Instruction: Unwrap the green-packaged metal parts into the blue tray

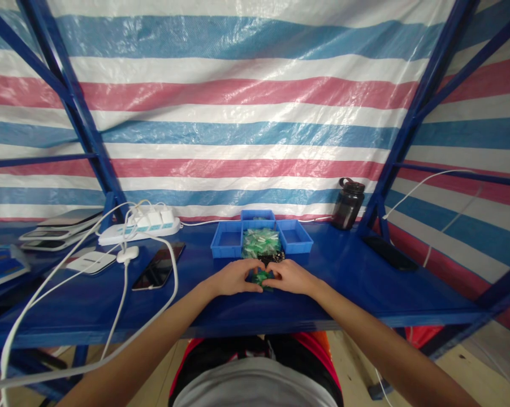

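Note:
My left hand (233, 277) and my right hand (289, 277) meet at the middle of the blue table (344, 282), fingers curled together around a small green part (261, 278). Only a bit of the part shows between the fingertips. Just beyond the hands lies a pile of small dark pieces (271, 258), and behind it a heap of clear green parts (261, 242). Blue trays flank the heap: one to its left (226, 240), one to its right (294, 236) and one behind (257, 215).
A white power strip (139, 229) with plugs and white cables (123, 294) sits at left, beside a black phone (158, 267) and stacked devices (62, 226). A dark bottle (347, 204) stands at back right; another phone (388, 252) lies right. A striped tarp hangs behind.

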`<state>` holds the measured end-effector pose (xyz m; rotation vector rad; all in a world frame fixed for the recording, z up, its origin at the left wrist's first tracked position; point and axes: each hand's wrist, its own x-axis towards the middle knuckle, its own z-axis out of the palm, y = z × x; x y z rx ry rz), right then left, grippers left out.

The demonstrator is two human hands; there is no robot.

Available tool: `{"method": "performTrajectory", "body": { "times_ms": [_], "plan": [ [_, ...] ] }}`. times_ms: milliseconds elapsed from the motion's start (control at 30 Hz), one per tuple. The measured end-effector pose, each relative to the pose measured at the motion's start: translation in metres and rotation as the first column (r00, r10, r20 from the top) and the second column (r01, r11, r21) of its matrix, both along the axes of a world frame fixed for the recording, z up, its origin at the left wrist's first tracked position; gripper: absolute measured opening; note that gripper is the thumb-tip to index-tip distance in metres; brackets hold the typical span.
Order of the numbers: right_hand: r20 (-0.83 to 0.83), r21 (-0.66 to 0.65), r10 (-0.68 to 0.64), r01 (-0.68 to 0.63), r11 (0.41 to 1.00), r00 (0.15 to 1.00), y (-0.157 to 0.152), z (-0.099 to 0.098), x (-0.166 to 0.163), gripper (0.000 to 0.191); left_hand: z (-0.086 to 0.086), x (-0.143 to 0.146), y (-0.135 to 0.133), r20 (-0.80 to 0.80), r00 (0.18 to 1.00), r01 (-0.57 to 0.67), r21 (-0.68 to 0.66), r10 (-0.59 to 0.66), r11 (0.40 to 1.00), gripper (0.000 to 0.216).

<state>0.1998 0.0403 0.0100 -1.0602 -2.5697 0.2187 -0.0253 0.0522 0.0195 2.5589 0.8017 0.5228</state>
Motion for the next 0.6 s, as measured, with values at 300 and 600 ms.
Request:
{"method": "performTrajectory", "body": {
  "times_ms": [300,600],
  "plan": [
    [0.000,0.013,0.001,-0.001,1.000,1.000,-0.0002,-0.0013,0.0000,0.031,0.0006,-0.0018,-0.0002,-0.029,0.997,0.079,0.061,-0.077,0.995,0.034],
    [0.022,0.012,-0.005,0.004,1.000,1.000,-0.0043,0.0044,-0.0015,0.035,-0.0002,-0.0010,0.0006,-0.027,0.998,0.050,0.041,-0.049,0.998,0.034]
  ]
}}
